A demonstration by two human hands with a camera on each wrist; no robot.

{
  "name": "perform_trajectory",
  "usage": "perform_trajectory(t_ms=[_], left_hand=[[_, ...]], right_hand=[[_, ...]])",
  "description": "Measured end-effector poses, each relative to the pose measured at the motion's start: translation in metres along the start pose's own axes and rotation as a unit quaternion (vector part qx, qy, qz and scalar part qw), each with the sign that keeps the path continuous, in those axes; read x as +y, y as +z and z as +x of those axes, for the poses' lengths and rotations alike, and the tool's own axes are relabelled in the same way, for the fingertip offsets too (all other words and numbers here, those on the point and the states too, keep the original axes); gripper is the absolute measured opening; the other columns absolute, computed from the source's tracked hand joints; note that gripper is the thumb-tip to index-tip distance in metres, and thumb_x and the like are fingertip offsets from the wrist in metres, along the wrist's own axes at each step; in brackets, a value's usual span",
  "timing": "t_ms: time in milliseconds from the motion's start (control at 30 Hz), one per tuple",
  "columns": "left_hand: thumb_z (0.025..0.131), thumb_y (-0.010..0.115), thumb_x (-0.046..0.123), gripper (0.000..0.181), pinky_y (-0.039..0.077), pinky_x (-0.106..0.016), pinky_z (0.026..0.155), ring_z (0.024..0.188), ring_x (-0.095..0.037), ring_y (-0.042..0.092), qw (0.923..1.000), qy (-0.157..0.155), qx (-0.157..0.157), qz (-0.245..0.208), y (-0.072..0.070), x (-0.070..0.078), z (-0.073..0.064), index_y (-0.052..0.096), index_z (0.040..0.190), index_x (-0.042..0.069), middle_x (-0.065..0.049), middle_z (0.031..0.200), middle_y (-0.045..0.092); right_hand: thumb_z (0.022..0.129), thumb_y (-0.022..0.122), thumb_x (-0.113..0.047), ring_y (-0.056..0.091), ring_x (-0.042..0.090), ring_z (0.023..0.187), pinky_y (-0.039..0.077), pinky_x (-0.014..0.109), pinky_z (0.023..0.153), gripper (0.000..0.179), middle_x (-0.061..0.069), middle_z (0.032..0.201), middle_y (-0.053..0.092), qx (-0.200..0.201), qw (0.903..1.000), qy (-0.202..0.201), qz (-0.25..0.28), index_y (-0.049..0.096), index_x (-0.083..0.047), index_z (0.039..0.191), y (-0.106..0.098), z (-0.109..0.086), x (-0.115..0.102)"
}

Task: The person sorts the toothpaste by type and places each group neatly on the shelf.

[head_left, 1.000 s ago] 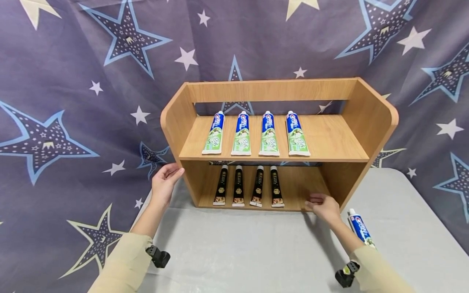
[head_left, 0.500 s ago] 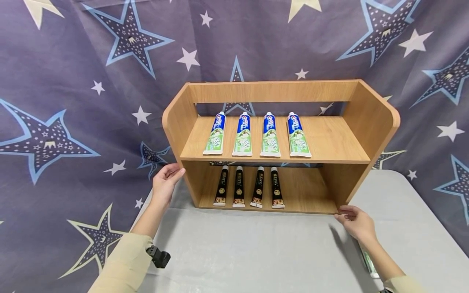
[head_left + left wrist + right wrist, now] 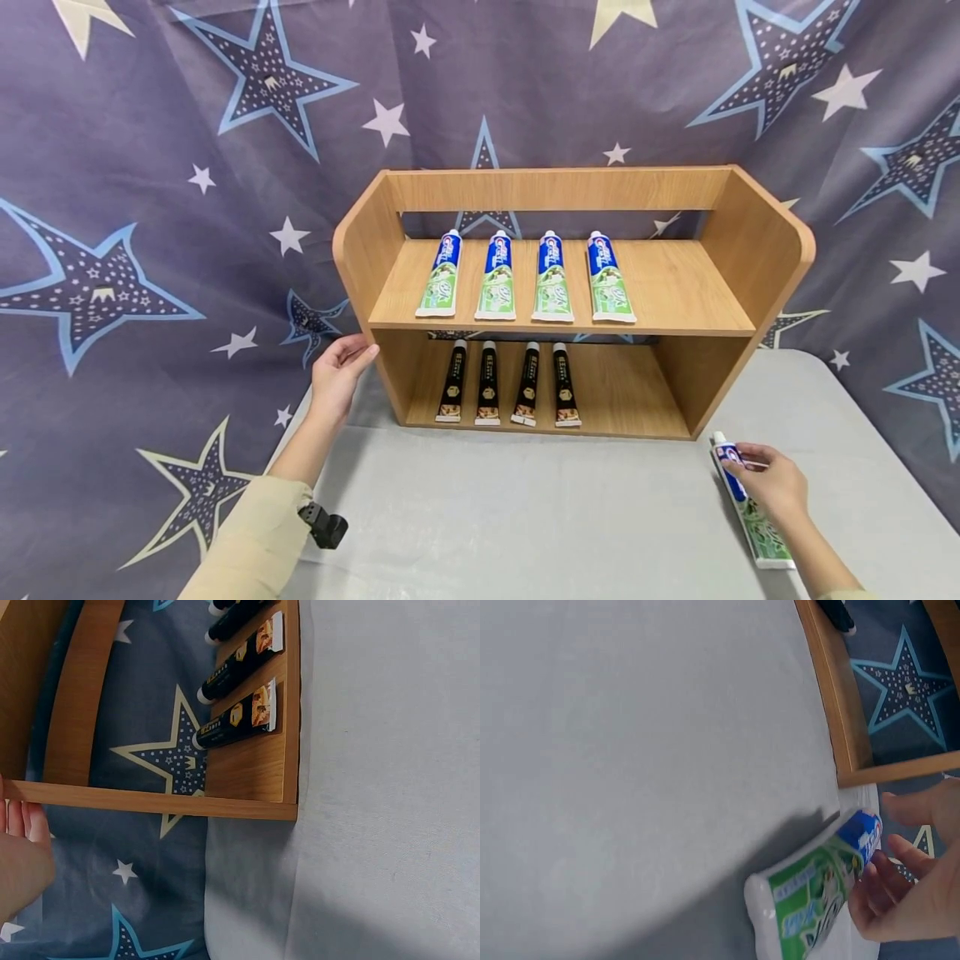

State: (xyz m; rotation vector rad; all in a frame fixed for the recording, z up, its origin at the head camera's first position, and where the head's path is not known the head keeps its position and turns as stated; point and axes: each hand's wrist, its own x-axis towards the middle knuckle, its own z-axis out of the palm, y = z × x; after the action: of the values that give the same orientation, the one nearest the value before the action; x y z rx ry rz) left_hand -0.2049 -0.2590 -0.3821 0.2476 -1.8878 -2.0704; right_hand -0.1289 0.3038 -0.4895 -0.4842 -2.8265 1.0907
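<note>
My left hand holds the left side panel of a two-tier wooden shelf, thumb at its front edge and fingers against its outer face. To the right of the shelf, a blue-and-green toothpaste tube lies on the table, cap end away from me. Over its blue cap end, my right hand has its thumb and fingers spread on either side. A gap shows between thumb and tube in the right wrist view, while the other fingers are right at the tube's edge.
A row of several blue-and-green toothpaste tubes lies on the upper tier. Several black toothpaste tubes are lined up below. Both rows leave bare board at the right. A grey-covered table bears the shelf, with a star-patterned curtain behind.
My right hand has moved from inside the lower tier, past the shelf's front right corner, to the loose toothpaste tube on the right. The left hand stays at the side panel.
</note>
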Motion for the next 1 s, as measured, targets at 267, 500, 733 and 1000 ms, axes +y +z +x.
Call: perform_trajectory(t_ms=[267, 500, 733, 1000], left_hand=[[0.087, 0.066, -0.002, 0.020, 0.053, -0.009, 0.080, 0.085, 0.004, 0.063, 1.0000, -0.004, 0.000, 0.004, 0.000, 0.000, 0.000, 0.060, 0.091, 0.016, 0.018, 0.082, 0.066], [0.086, 0.067, -0.001, 0.019, 0.053, -0.009, 0.079, 0.084, 0.005, 0.063, 0.9998, 0.009, 0.009, 0.012, -0.002, -0.001, 0.000, 0.061, 0.092, 0.016, 0.018, 0.081, 0.065], [0.086, 0.067, -0.002, 0.021, 0.054, -0.009, 0.079, 0.084, 0.004, 0.063, 1.0000, 0.002, 0.003, 0.002, -0.002, -0.002, 0.000, 0.061, 0.089, 0.018, 0.018, 0.081, 0.066], [0.086, 0.067, -0.002, 0.021, 0.054, -0.010, 0.080, 0.085, 0.003, 0.064, 1.0000, 0.004, 0.002, -0.002, -0.001, -0.002, 0.001, 0.062, 0.088, 0.018, 0.017, 0.081, 0.066]], right_hand=[[0.086, 0.066, -0.021, 0.057, 0.005, 0.073, 0.045, 0.019, 0.061, 0.055, 0.023, 0.099, 0.069, -0.087, 0.9950, 0.037, 0.032, 0.050, 0.014, 0.126, -0.009, 0.006, 0.016], [0.081, 0.072, -0.035, 0.056, 0.014, 0.073, 0.045, 0.024, 0.061, 0.064, 0.030, 0.101, 0.064, -0.130, 0.9884, 0.075, 0.019, 0.054, 0.012, 0.121, -0.010, 0.008, 0.014], [0.073, 0.078, -0.040, 0.059, 0.021, 0.067, 0.044, 0.026, 0.056, 0.065, 0.021, 0.081, 0.064, -0.121, 0.9894, 0.058, -0.056, 0.058, 0.013, 0.104, -0.003, 0.004, 0.004], [0.071, 0.080, -0.042, 0.057, 0.020, 0.069, 0.046, 0.026, 0.056, 0.066, 0.022, 0.083, 0.062, -0.124, 0.9891, 0.076, -0.025, 0.057, 0.012, 0.101, -0.008, 0.001, 0.004]])
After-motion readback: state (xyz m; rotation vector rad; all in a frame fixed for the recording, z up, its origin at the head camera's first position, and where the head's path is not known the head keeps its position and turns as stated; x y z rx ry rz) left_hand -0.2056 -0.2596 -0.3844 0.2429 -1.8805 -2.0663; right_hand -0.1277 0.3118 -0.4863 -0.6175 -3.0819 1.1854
